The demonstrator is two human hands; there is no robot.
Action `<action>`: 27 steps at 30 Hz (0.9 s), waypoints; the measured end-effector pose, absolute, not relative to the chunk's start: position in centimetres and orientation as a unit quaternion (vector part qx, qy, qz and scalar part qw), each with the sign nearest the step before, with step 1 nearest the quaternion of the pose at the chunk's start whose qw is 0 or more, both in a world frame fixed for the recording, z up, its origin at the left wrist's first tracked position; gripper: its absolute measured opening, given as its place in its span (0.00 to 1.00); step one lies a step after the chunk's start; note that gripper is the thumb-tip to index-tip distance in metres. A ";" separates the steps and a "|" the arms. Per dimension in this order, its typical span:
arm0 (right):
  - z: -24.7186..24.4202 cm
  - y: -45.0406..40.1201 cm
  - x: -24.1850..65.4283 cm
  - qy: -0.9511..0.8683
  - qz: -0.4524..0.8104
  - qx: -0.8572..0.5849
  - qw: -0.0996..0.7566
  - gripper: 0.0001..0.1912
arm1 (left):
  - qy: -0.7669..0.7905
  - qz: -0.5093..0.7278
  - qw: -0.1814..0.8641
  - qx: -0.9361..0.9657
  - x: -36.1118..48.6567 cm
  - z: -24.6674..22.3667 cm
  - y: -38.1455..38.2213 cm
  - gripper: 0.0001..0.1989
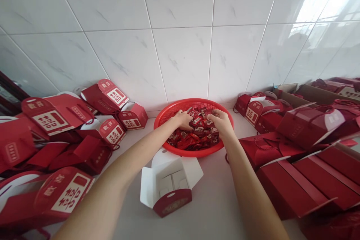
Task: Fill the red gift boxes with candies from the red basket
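A red plastic basket [194,153] with a perforated rim stands against the tiled wall and holds a heap of red wrapped candies [201,129]. My left hand [184,120] reaches into its left side, fingers curled around candies, the tips partly hidden in the pile. On the right side, my right hand [221,120] bends its fingers over more candies; its thumb presses against the wrappers. Just in front of the basket, between my forearms, an open red gift box [173,202] shows its white inside, flaps spread. Its white bottom panels are visible.
Red gift boxes [50,118] with white character labels are piled at the left. More red boxes [298,180] crowd the right, some lying flat, beside an open brown carton [292,97]. A white tiled wall [182,56] closes off the back of the white countertop [208,202].
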State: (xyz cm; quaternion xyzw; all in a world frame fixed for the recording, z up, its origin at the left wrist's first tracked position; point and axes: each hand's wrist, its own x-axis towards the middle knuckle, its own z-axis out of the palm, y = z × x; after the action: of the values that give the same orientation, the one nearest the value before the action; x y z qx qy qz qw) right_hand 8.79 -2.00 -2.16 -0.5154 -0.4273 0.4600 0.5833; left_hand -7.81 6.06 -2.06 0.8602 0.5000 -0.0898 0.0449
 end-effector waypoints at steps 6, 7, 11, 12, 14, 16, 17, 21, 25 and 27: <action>-2.0 -2.1 8.7 -0.421 0.462 -0.512 0.589 0.06 | 0.519 -0.114 0.043 0.846 -8.4 -2.2 6.2 0.21; -2.0 -2.1 8.7 -0.419 0.462 -0.515 0.588 0.06 | 0.523 -0.119 0.043 0.843 -8.4 -2.2 6.1 0.22; -2.0 -2.0 8.8 -0.423 0.446 -0.528 0.587 0.05 | 0.517 -0.125 0.034 0.846 -7.9 -1.6 5.6 0.18; -2.0 -2.0 8.8 -0.428 0.444 -0.526 0.586 0.06 | 0.513 -0.125 0.030 0.849 -7.7 -1.4 5.4 0.16; -2.1 -2.0 8.8 -0.437 0.444 -0.521 0.583 0.06 | 0.508 -0.127 0.023 0.851 -7.4 -1.2 5.2 0.16; -2.1 -2.1 8.8 -0.437 0.444 -0.522 0.583 0.06 | 0.510 -0.132 0.019 0.850 -7.3 -1.1 5.0 0.17; -2.0 -2.1 8.8 -0.435 0.444 -0.522 0.584 0.06 | 0.511 -0.135 0.019 0.849 -7.3 -1.1 5.0 0.17; -1.8 -2.2 8.8 -0.429 0.449 -0.519 0.588 0.05 | 0.518 -0.149 0.023 0.842 -7.4 -1.0 4.9 0.19; -1.6 -2.3 8.7 -0.423 0.448 -0.528 0.585 0.06 | 0.533 -0.164 0.041 0.829 -7.4 -0.8 4.8 0.23; -1.6 -2.3 8.7 -0.424 0.445 -0.531 0.583 0.06 | 0.534 -0.167 0.053 0.827 -7.5 -0.7 4.8 0.24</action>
State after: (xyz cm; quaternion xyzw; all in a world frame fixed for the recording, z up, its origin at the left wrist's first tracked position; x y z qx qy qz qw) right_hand 8.68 -2.29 -1.59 -0.5307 -0.4244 0.4452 0.5832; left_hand -7.51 4.78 -0.71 0.8271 0.5341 -0.1670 0.0525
